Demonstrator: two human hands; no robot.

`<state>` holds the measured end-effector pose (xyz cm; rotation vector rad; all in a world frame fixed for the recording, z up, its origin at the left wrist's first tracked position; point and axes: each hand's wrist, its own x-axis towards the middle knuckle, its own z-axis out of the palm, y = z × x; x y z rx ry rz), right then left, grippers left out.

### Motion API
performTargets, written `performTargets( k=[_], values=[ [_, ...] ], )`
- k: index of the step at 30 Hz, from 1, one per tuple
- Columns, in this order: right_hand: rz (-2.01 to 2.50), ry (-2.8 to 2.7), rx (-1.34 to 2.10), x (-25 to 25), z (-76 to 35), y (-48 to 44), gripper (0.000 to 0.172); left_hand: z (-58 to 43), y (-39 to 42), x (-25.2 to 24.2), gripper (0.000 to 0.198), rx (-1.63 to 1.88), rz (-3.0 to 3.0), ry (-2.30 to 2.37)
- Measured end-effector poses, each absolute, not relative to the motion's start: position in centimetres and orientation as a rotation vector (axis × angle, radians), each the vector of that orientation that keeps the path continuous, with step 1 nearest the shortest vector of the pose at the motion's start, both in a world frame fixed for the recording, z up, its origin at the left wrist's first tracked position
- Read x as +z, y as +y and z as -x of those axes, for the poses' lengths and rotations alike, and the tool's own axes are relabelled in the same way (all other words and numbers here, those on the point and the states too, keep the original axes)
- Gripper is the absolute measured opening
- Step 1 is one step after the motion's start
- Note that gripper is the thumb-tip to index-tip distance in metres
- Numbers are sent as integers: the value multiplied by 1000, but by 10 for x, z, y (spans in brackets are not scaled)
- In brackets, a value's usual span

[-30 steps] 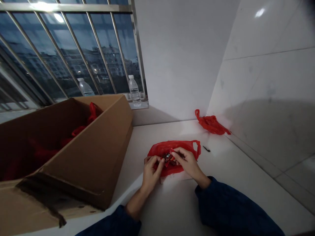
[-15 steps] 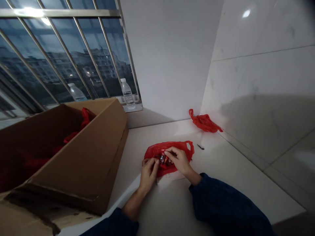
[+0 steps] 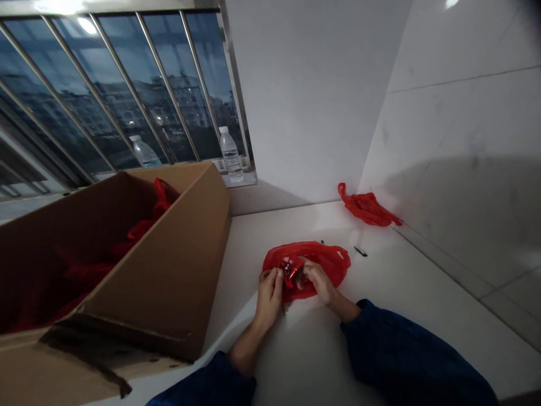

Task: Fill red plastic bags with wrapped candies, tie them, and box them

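In the head view, I see two hands working close together, a little below the middle of the frame. The left hand (image 3: 269,296) comes from the lower edge; its thumb and forefinger are pressed together on the left side of a shiny red packet (image 3: 291,268). The right hand (image 3: 321,282) comes from the lower right, with its fingers bent, at the right side of the same packet. Whether these fingers are clamped on it or only lie against it, I cannot tell. The packet is between the two hands, above a red bag (image 3: 335,264) which lies spread on the white bench (image 3: 313,361). One handle loop of the bag shows at its right end.

Just right of the bag lies a thin black stick (image 3: 360,251). Farther up, at right of centre, a second bag (image 3: 369,210), also red and crumpled, rests near the corner where the bench meets the tiled wall (image 3: 456,129).

A big open carton (image 3: 169,270) fills the left of the frame, with red plastic (image 3: 141,228) inside. Behind it, in the upper left, there is a barred window (image 3: 118,90). One clear bottle (image 3: 231,157) stands on the sill, and another bottle (image 3: 145,153) leans, partly hidden by the carton. Both arms wear dark blue sleeves (image 3: 406,344).
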<state>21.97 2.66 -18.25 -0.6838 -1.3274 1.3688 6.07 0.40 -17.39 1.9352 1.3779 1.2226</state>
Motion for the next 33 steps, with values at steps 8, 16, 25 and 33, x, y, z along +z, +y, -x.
performTargets(
  k=[8,16,25,33],
  values=[
    [700,-1455,1344,-184,-221,27,29,-55,13,-185,41,1175,-1917,1316],
    [752,-1272,1356,-186,-216,30,38,-54,11,-180,23,1254,-1840,1300],
    [793,-1496,1220,-178,-218,24,32,-56,6,-173,35,1353,-1746,1307],
    [780,-1503,1331,-178,-222,24,32,-57,6,-172,42,1341,-1747,1343]
  ],
)
